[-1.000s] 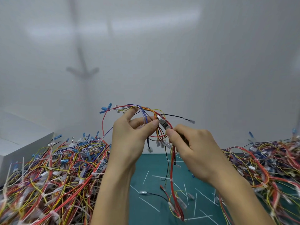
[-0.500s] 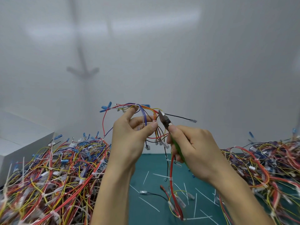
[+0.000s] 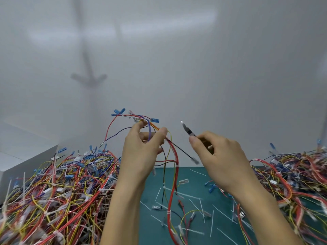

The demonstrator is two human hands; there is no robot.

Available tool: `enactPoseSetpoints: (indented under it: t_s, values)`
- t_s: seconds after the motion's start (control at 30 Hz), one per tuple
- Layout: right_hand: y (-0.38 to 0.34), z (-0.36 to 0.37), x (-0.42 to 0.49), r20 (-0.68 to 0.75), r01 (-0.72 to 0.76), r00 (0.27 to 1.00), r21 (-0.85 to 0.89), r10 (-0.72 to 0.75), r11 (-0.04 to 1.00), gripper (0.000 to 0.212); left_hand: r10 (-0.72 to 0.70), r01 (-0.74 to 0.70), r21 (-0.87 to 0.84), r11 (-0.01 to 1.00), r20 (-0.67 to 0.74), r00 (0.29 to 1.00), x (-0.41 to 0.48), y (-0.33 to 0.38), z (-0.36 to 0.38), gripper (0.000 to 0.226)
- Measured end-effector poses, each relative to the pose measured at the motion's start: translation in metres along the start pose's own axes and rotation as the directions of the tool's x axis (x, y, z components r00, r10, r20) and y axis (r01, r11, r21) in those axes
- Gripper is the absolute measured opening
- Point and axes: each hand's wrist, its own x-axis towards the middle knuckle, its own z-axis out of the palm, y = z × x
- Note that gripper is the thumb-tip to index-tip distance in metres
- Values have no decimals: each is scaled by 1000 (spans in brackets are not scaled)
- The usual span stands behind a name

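Near: green mat (image 3: 196, 188) littered w/ cut tie tails (image 3: 211, 221). The wire harness (image 3: 174, 152) trails its loose end down onto the mat and hangs roughly vertical from the L hand (image 3: 141, 149), thumb + forefinger pinching the bundle near its top, by what looks like a white tie (image 3: 146, 119). R hand (image 3: 221, 156) is to the right, about level and apart, fingers curled round the cutters (image 3: 187, 129), tip pointing up-left. Blades apart or together: can't tell. Next cut, I'd judge, means the R hand moving left to the bundle while the L hand steadies it. Far: white wall.
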Motion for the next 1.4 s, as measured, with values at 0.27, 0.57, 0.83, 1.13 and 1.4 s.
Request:
enactPoseSetpoints:
  t_s: [0.27,0.57,0.83,1.13,1.4]
  values:
    - [5,-4,0,126,44,992,-102,-31,994,48,3,-4,40,999,32,999,1,-3,-2,59]
    - [0,-1,-2,199,44,980,-105,-22,994,45,50,-51,33,998,39,998,2,-3,-4,59]
    - [0,-2,-1,206,31,978,-72,-15,997,48,95,-98,36,994,83,992,1,-1,-5,58]
    - [-1,-8,-2,227,12,974,-18,-8,1000,46,130,-136,66,988,92,987,2,-1,-5,58]
    - [-1,-6,-1,213,27,977,-8,-25,1000,43,154,-166,86,982,140,978,2,-1,-2,64]
